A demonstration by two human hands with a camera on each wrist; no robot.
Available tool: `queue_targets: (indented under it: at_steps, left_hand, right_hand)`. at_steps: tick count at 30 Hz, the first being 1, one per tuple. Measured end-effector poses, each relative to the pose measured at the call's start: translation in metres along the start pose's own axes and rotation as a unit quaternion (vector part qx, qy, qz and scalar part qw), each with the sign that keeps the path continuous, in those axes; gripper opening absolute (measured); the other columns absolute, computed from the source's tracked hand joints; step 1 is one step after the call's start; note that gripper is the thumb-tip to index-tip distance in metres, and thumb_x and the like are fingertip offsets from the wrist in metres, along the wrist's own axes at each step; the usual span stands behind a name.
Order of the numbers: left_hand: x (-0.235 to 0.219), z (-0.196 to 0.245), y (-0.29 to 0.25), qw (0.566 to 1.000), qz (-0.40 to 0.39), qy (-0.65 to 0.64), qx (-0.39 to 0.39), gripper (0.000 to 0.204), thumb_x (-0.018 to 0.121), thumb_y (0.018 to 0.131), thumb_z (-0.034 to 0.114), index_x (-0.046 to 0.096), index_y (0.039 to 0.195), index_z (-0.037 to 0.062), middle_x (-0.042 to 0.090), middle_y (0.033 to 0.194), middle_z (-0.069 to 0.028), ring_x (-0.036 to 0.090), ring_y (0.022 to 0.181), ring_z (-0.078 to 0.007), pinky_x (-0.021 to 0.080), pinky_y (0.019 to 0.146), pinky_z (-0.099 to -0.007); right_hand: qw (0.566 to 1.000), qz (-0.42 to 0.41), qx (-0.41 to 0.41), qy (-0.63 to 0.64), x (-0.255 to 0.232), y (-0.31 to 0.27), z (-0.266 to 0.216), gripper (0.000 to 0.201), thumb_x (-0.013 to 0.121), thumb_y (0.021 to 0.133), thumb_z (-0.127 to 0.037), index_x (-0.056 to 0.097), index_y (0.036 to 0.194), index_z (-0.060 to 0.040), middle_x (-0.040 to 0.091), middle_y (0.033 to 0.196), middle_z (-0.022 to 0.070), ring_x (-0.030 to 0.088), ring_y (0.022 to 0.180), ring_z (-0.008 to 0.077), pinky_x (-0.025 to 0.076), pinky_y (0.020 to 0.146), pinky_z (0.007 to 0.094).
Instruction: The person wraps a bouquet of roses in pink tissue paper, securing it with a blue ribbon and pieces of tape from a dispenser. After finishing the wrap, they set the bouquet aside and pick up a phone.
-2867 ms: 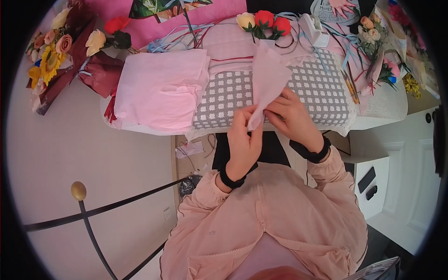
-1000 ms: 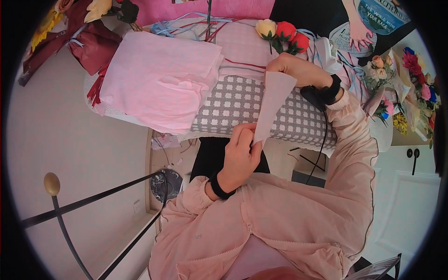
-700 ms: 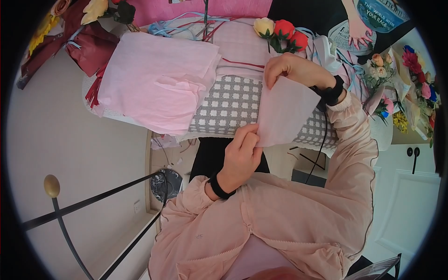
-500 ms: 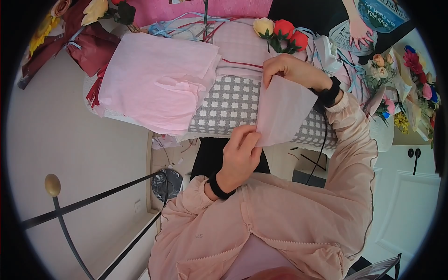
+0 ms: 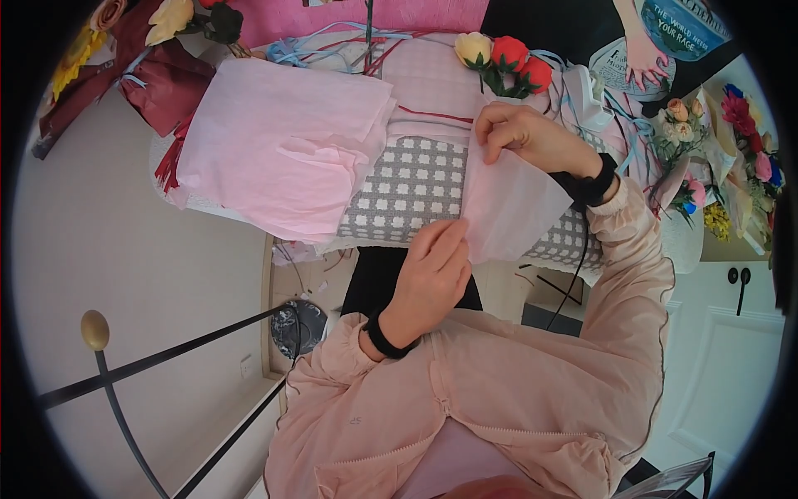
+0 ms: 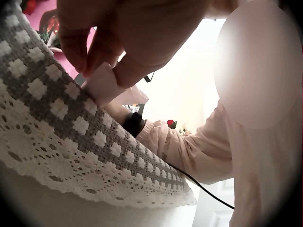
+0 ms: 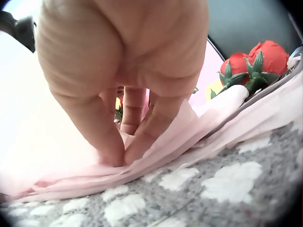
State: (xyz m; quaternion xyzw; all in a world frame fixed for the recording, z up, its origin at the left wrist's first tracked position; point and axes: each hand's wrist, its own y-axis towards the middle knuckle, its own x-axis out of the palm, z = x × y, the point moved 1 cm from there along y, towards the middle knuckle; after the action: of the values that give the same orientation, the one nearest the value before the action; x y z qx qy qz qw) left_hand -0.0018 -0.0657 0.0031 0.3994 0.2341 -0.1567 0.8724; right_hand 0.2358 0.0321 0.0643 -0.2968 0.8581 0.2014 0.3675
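A small piece of thin pink tissue paper (image 5: 519, 208) lies spread over the grey-and-white checked cloth. My left hand (image 5: 430, 279) pinches its near left corner between thumb and fingers; the left wrist view shows the folded paper corner (image 6: 103, 86) at the fingertips. At the far edge my right hand (image 5: 540, 140) bends over the sheet. In the right wrist view, the right thumb and fingers (image 7: 135, 149) come together on the paper, close over the checked cloth (image 7: 232, 182). A larger folded stack of pink paper (image 5: 278, 145) lies to the left.
Two red fabric roses (image 5: 509, 54) and a cream rose (image 5: 472, 50) lie beyond the right hand, beside a white box-like device (image 5: 586, 98). Blue and red ribbons (image 5: 291, 51) trail along the back. Wrapped bouquets (image 5: 162, 87) flank both sides. A black cable (image 5: 573, 287) hangs at the front right.
The paper was a narrow gathered cone with both hands at its near end. My right hand has moved to the far edge, and the paper is now spread wider and flatter.
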Motion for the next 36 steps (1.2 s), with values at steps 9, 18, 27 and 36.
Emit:
queue_targets:
  at_steps: [9, 18, 27, 36]
  left_hand:
    - [-0.001, -0.002, 0.000, 0.999, -0.038, 0.012, 0.013, 0.021, 0.065, 0.067, -0.004, 0.057, 0.085, -0.0020, 0.063, 0.111, -0.0135, 0.057, 0.106, -0.0305, 0.047, 0.088, -0.0393]
    - [0.001, 0.001, 0.002, 1.000, -0.025, 0.014, 0.002, 0.035, 0.067, 0.067, -0.001, 0.062, 0.102, -0.0013, 0.063, 0.109, -0.0131, 0.058, 0.105, -0.0294, 0.047, 0.088, -0.0400]
    - [0.006, -0.003, 0.000, 0.999, 0.049, 0.004, -0.006, 0.013, 0.069, 0.075, 0.003, 0.063, 0.087, 0.0028, 0.066, 0.095, -0.0069, 0.060, 0.097, -0.0259, 0.042, 0.083, -0.0380]
    - [0.006, -0.004, 0.002, 0.992, 0.094, 0.002, -0.089, 0.017, 0.072, 0.074, 0.007, 0.061, 0.088, 0.0070, 0.065, 0.083, -0.0012, 0.060, 0.086, -0.0190, 0.035, 0.082, -0.0352]
  right_hand:
    - [0.996, 0.049, 0.006, -0.070, 0.002, -0.002, -0.003, 0.019, 0.063, 0.070, 0.009, 0.069, 0.083, -0.0024, 0.058, 0.092, 0.0065, 0.059, 0.086, 0.0234, 0.046, 0.071, 0.0299]
    - [0.989, -0.038, 0.020, 0.141, 0.000, -0.020, -0.018, 0.027, 0.062, 0.072, 0.009, 0.070, 0.097, 0.0002, 0.068, 0.104, 0.0078, 0.063, 0.092, 0.0162, 0.050, 0.077, 0.0256]
    - [0.946, -0.047, 0.185, 0.262, 0.004, -0.017, -0.003, 0.015, 0.067, 0.087, -0.008, 0.069, 0.097, 0.0033, 0.068, 0.083, 0.0019, 0.061, 0.074, 0.0076, 0.050, 0.071, 0.0229]
    - [0.955, -0.028, 0.205, 0.211, 0.004, -0.011, -0.006, 0.013, 0.067, 0.088, -0.011, 0.068, 0.092, 0.0008, 0.061, 0.073, -0.0027, 0.054, 0.060, 0.0036, 0.045, 0.056, 0.0193]
